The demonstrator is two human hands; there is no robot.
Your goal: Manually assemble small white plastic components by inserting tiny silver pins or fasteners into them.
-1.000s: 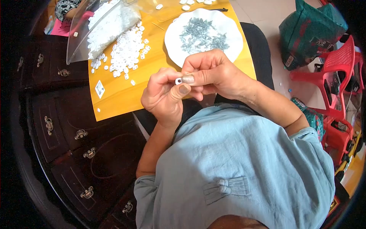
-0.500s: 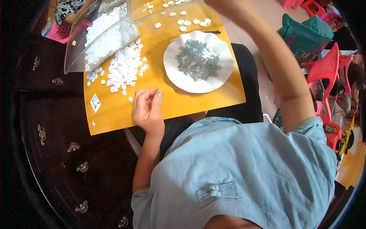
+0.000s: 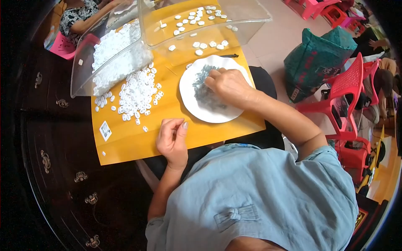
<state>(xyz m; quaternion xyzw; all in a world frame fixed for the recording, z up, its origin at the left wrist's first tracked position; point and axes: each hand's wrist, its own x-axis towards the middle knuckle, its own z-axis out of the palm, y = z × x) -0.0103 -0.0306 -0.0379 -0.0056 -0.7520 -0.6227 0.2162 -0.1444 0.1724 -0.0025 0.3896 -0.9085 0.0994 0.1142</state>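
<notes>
Yellow table (image 3: 138, 147), dark drawers (image 3: 63, 138) along its left side; green bag (image 3: 316, 62) and red chair (image 3: 339, 90) noted on the right. At the far left, a co-worker's patterned sleeve (image 3: 75, 17) is seen.

On the right part of the table a white plate (image 3: 187, 102) is set, with slender grey pieces (image 3: 205, 95) heaped in its middle. They are strewn at many angles; no common long axis can be read.

Key relation: the heap is met by the right hand (image 3: 230, 85) from the right, the forearm being angled in from the near right. The hand is held over the plate, its bent fingers directed left and down at the heap. Part of the heap is covered by it; whether a piece is pinched cannot be told.

The left hand (image 3: 172, 140) is held at the table's near edge, left of and nearer than the plate, and apart from it. Its fingers are loosely curled, thumb beside the index finger; no held thing can be made out. The hands are well apart, the right being much the closer to the heap.

Left of the plate, a pile of white pieces (image 3: 136, 94) is spread before a clear bin (image 3: 75, 79).
</notes>
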